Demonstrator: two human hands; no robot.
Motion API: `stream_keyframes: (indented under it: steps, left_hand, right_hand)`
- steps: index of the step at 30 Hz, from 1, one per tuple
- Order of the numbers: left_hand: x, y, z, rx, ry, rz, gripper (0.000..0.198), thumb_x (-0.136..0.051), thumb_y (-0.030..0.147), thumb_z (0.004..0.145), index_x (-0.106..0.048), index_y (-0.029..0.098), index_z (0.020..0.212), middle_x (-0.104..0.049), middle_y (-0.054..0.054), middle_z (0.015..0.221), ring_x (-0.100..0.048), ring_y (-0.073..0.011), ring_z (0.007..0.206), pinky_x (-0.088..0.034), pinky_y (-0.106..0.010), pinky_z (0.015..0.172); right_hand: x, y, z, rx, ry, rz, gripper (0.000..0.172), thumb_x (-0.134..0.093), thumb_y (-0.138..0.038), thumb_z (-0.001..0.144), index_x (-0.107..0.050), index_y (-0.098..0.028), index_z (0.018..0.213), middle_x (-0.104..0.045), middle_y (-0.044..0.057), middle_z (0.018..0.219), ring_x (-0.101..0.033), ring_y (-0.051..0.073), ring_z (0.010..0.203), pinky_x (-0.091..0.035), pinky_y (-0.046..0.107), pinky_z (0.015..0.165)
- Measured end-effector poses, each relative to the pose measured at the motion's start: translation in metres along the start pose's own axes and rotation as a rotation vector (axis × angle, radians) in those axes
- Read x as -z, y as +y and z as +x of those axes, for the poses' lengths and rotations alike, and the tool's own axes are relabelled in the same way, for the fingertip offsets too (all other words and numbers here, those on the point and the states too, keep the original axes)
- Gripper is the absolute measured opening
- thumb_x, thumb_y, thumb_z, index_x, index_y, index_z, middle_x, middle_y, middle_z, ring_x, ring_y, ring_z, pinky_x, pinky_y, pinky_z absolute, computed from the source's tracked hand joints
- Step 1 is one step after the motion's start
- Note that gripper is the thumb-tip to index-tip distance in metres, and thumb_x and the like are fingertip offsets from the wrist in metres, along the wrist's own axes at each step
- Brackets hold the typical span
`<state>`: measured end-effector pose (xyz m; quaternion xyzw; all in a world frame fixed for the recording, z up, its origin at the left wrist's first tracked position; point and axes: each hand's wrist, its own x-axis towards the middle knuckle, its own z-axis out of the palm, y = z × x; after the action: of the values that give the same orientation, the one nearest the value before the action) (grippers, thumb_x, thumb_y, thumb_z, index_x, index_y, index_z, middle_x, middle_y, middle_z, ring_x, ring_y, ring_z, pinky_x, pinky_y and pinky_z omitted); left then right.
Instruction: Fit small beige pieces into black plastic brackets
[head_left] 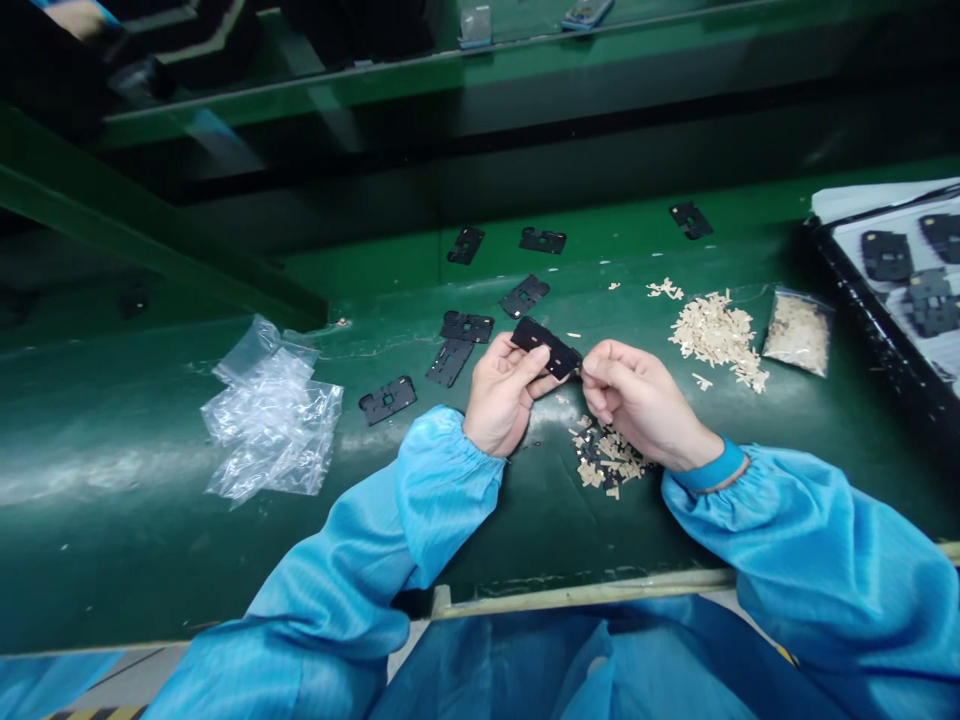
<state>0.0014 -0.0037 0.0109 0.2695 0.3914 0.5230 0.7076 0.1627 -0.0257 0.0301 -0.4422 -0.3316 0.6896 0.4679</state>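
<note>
While the left hand [504, 395] holds a black plate [543, 345] above the table [150, 560], the right hand [641, 395] is at the plate's right end, so the step in hand looks to be close finger work on that end. The next move seems to call for a steady left grip and light, exact control from the right fingertips.

The plate sits between the two hands, tilted, its right end lower. The left thumb presses on its upper face, with the other fingers behind and below it. The right thumb and forefinger are pressed together just at the plate's right end; whether they pinch its edge or a small bit there cannot be told.

Nearer the body than the plate, and a little to its right, a mixed pile [609, 465] of pale and dark bits is partly hidden by the right hand. Farther right of the plate come a pale pile [716, 340], a filled bag [799, 333] and a tray [874, 345]. Clear bags [277, 420] lie well to its left.
</note>
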Motion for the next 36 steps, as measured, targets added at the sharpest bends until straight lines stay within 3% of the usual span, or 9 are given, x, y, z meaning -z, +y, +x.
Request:
stream_keyframes:
  steps: [14,21,28,36]
  left_hand:
    - [-0.001,-0.002,-0.001,0.029,0.022,-0.022,0.045,-0.09,0.035,0.07,-0.054,0.021,0.094,-0.07,0.006,0.084,-0.072,-0.0084,0.077,-0.062,-0.022,0.077]
    - [0.0,-0.002,-0.002,0.054,0.003,-0.055,0.044,-0.091,0.034,0.07,-0.056,0.021,0.094,-0.07,0.006,0.082,-0.071,-0.0074,0.074,-0.062,-0.021,0.076]
    - [0.0,-0.001,-0.002,0.075,-0.054,-0.061,0.043,-0.091,0.032,0.071,-0.057,0.019,0.094,-0.072,0.005,0.086,-0.072,-0.008,0.077,-0.063,-0.022,0.077]
    - [-0.001,-0.002,-0.004,0.089,-0.032,-0.083,0.044,-0.093,0.03,0.068,-0.06,0.017,0.093,-0.071,0.004,0.083,-0.071,-0.0075,0.073,-0.062,-0.02,0.071]
  right_hand:
    - [-0.003,0.003,-0.001,-0.008,-0.008,0.059,0.029,-0.078,-0.038,0.085,-0.057,-0.021,0.075,-0.053,-0.006,0.056,-0.042,0.008,0.046,-0.034,0.022,0.045]
    - [0.0,0.004,0.0,-0.103,-0.132,0.048,0.026,-0.078,-0.033,0.083,-0.058,-0.02,0.074,-0.054,-0.005,0.059,-0.043,0.008,0.047,-0.032,0.022,0.043]
    - [0.006,-0.004,0.002,0.055,-0.033,0.031,0.023,-0.073,-0.037,0.092,-0.062,-0.02,0.081,-0.056,-0.003,0.067,-0.049,0.009,0.053,-0.036,0.022,0.046]
    - [0.003,0.001,-0.001,-0.053,-0.2,0.195,0.024,-0.077,-0.034,0.089,-0.056,-0.022,0.089,-0.057,-0.006,0.065,-0.05,0.008,0.054,-0.039,0.02,0.05]
